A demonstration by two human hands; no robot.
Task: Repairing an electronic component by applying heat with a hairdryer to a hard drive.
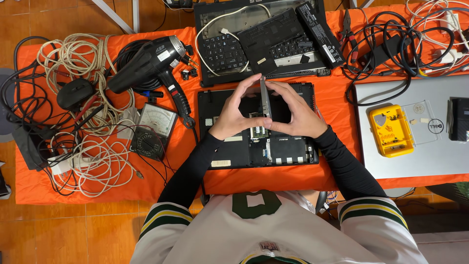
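Bare orange cloth (pixel 337 100) is lying open right of the opened laptop (pixel 288 149); heat gun (pixel 151 63) and multimeter (pixel 152 129) are crowding its left.

A thin grey drive (pixel 265 98) stands on edge above the opened black laptop (pixel 288 146).

Both hands meet above an opened laptop base (pixel 288 146), the left hand (pixel 233 117) and right hand (pixel 294 115) pinching a flat drive (pixel 265 98) stood on edge between them. Behind the hands lies a dismantled laptop keyboard (pixel 222 51) with a battery pack (pixel 320 32) resting on it. Left of the left hand sit a heat gun (pixel 151 66), an analog multimeter (pixel 154 129) and, farther out, coiled cables (pixel 83 122) and a mouse (pixel 74 93). Right of the right hand lies a closed laptop (pixel 415 161) bearing a screw box (pixel 390 131); pliers (pixel 348 27) lie behind it
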